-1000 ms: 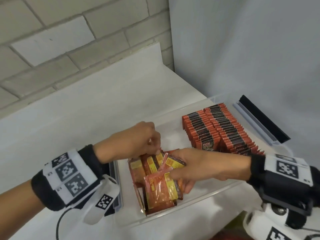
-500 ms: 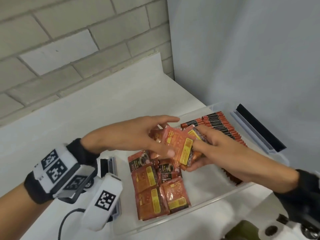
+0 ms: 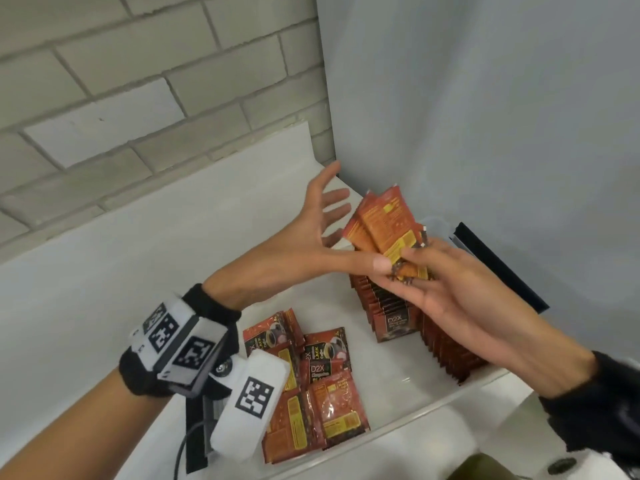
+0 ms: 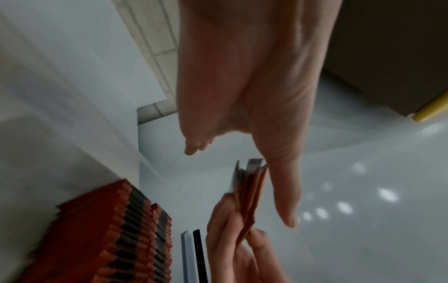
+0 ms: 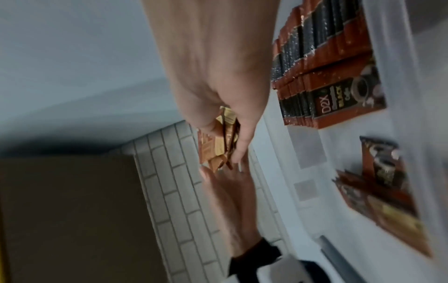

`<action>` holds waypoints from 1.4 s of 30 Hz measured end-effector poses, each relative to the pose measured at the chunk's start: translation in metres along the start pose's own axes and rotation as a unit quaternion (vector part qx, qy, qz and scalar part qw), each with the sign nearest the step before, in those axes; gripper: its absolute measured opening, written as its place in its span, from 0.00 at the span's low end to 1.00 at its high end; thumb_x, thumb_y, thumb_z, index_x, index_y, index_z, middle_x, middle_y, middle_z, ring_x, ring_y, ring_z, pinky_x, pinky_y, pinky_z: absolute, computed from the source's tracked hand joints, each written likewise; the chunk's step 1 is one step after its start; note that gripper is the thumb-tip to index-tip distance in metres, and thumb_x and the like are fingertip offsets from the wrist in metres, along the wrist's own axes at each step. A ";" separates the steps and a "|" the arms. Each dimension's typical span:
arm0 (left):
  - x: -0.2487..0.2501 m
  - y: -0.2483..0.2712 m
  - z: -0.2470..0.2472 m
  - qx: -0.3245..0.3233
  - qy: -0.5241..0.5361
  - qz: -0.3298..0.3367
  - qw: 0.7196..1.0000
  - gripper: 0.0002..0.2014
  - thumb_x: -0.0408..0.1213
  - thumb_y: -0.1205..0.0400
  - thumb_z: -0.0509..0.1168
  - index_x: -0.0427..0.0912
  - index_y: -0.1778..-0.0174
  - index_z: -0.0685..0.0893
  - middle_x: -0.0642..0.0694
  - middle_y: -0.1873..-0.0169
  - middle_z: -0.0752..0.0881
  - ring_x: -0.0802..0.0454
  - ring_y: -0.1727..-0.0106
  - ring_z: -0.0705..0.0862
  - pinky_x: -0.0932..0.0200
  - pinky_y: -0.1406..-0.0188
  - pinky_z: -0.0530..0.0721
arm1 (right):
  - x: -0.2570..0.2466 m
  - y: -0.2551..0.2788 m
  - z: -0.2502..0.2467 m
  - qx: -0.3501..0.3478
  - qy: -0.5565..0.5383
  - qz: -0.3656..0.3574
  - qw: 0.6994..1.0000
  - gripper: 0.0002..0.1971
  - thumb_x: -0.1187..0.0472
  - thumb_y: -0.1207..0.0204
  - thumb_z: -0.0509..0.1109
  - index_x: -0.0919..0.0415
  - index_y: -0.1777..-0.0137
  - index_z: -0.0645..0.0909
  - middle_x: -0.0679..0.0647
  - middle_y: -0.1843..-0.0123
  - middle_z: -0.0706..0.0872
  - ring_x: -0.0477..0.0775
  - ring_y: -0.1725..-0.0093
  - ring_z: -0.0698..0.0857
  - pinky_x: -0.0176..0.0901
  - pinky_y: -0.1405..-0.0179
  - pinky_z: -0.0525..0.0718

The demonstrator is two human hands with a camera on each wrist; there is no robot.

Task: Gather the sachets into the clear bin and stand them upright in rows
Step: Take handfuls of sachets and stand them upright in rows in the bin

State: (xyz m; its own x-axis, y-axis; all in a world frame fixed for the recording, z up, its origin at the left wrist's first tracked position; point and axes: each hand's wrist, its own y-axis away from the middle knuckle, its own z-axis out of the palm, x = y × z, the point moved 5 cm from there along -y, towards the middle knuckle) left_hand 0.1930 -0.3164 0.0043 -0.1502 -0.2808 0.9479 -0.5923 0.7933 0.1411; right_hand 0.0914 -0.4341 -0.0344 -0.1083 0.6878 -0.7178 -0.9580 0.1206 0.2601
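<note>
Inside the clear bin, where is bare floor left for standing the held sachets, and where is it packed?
Bare bin floor lies between the loose flat sachets at the near left and the upright rows at the right. It continues behind the loose pile, under the left hand. The right hand holds its sachet bundle above the rows.

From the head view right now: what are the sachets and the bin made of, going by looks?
Sachets, a bunch held in the right hand: thin printed film, probably foil-lined plastic; glossy, with crimped, serrated ends and a silvery edge in the left wrist view. Loose sachets crinkle and catch the light, so flexible. Bin: clear rigid plastic, likely; its see-through wall shows the white surface behind.
</note>
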 end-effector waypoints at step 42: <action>-0.040 -0.030 0.032 0.096 0.264 -0.018 0.960 0.15 0.45 0.23 0.66 0.41 0.46 0.86 0.44 0.52 0.92 0.47 0.50 0.90 0.57 0.51 0.89 | -0.008 -0.015 -0.053 0.108 0.334 -0.142 0.925 0.15 0.58 0.22 0.69 0.59 0.37 0.82 0.51 0.47 0.92 0.46 0.49 0.90 0.35 0.50 0.88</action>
State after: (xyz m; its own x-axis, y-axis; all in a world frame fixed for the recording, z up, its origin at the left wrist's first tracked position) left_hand 0.1911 -0.3467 -0.0468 0.2647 0.0464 0.9632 -0.7324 0.6595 0.1694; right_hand 0.0922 -0.4793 -0.0671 -0.0686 0.0187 -0.9975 -0.9055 0.4186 0.0701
